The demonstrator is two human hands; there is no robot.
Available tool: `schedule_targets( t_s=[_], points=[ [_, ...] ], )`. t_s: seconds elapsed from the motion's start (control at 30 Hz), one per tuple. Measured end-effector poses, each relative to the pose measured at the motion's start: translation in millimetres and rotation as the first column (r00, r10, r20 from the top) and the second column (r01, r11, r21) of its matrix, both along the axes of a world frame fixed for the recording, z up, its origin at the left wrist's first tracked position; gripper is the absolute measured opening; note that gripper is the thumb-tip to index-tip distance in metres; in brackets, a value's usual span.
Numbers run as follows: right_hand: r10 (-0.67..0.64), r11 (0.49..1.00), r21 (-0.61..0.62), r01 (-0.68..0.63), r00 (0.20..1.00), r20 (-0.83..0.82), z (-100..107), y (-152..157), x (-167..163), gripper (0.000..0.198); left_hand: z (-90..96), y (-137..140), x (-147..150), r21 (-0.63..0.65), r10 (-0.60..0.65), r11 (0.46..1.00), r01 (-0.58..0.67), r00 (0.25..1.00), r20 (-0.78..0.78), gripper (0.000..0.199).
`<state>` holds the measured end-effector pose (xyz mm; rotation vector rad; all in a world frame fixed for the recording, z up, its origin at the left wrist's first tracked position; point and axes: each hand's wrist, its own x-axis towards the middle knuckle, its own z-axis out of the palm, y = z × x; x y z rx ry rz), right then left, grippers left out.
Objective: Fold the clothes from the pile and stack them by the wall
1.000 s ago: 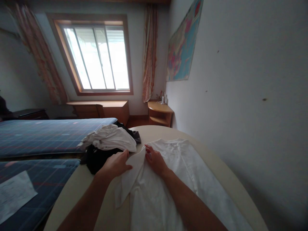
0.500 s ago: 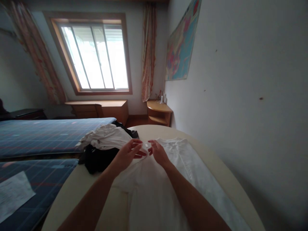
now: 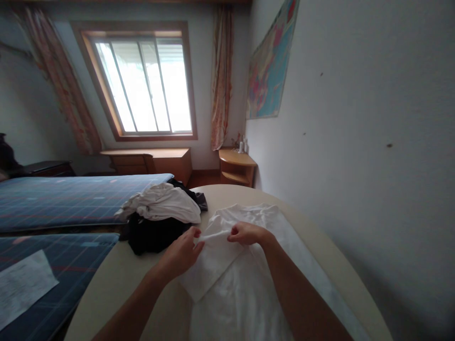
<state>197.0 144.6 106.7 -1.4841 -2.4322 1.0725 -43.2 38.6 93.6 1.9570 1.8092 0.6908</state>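
Note:
A white shirt (image 3: 234,293) lies spread over the round table, its collar end toward the far side. My left hand (image 3: 183,251) has its fingers and thumb closed at the left edge of the cloth. My right hand (image 3: 249,233) pinches the same shirt a little farther right. Between the two hands a strip of fabric is drawn up, and a sleeve-like flap lies folded below it with a slanting edge. My fingers partly hide the gripped cloth.
Crumpled white clothing (image 3: 163,201) and black clothing (image 3: 151,234) are heaped at the table's left. The cream tabletop (image 3: 341,258) curves along the right wall. Beds with blue plaid mattresses (image 3: 81,196) stand left, one with a paper sheet (image 3: 26,284). A corner shelf (image 3: 236,158) stands beyond.
Both hands have moved nearer to me, the right one also to the right. The fingers have closed on the shirt, and part of it is now folded over toward me.

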Motion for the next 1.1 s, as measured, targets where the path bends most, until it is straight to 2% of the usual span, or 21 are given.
schedule_targets(
  t_s=[0.1, 0.2, 0.27, 0.33, 0.43, 0.5, 0.63, 0.8, 0.9, 1.0, 1.1],
  points=[
    [-0.035, 0.999, 0.022, 0.038, 0.992, -0.119, 8, 2, 2, 0.020, -10.7, -12, -9, -0.035, 0.016, 0.999, -0.012, 0.992, 0.123, 0.044],
    [-0.204, 0.977, -0.004, 0.211, 0.938, -0.282, 17, 6, 10, 0.024, -13.2, -23, -17, -0.128, -0.048, 0.988, 0.082, 0.967, 0.250, 0.062],
    [-0.326, 0.941, -0.020, 0.337, 0.891, -0.316, 21, 8, 18, 0.026, -11.4, -29, -20, -0.181, -0.102, 0.973, 0.145, 0.968, 0.230, 0.070],
    [-0.377, 0.921, 0.004, 0.391, 0.891, -0.252, 22, 11, 27, 0.027, -8.0, -33, -17, -0.195, -0.126, 0.970, 0.149, 0.984, 0.126, 0.073],
    [-0.359, 0.931, 0.040, 0.362, 0.931, -0.057, 18, 13, 39, 0.026, -1.4, -38, -8, -0.190, -0.117, 0.976, 0.108, 0.993, -0.035, 0.065],
    [-0.334, 0.942, 0.038, 0.332, 0.942, 0.030, 13, 14, 43, 0.024, 3.0, -41, -2, -0.213, -0.143, 0.969, 0.122, 0.986, -0.083, 0.059],
    [-0.241, 0.970, 0.057, 0.236, 0.966, 0.091, 7, 13, 42, 0.020, 7.8, -47, 3, -0.223, -0.217, 0.957, 0.185, 0.968, -0.129, 0.050],
    [-0.130, 0.992, 0.033, 0.126, 0.972, 0.195, 8, 8, 37, 0.016, 10.6, -51, -3, -0.249, -0.232, 0.951, 0.186, 0.957, -0.174, 0.036],
    [-0.169, 0.978, 0.154, 0.144, 0.972, 0.164, 6, 6, 26, 0.019, 14.1, -52, -6, -0.270, -0.261, 0.939, 0.214, 0.954, -0.150, 0.031],
    [-0.248, 0.918, 0.328, 0.221, 0.968, 0.041, -5, 6, 2, 0.033, 14.8, -50, -6, -0.262, -0.273, 0.937, 0.232, 0.954, -0.129, 0.025],
    [-0.298, 0.881, 0.375, 0.288, 0.954, -0.032, -19, 9, -26, 0.042, 9.6, -43, -4, -0.201, -0.178, 0.969, 0.144, 0.970, -0.163, 0.028]
  ],
)
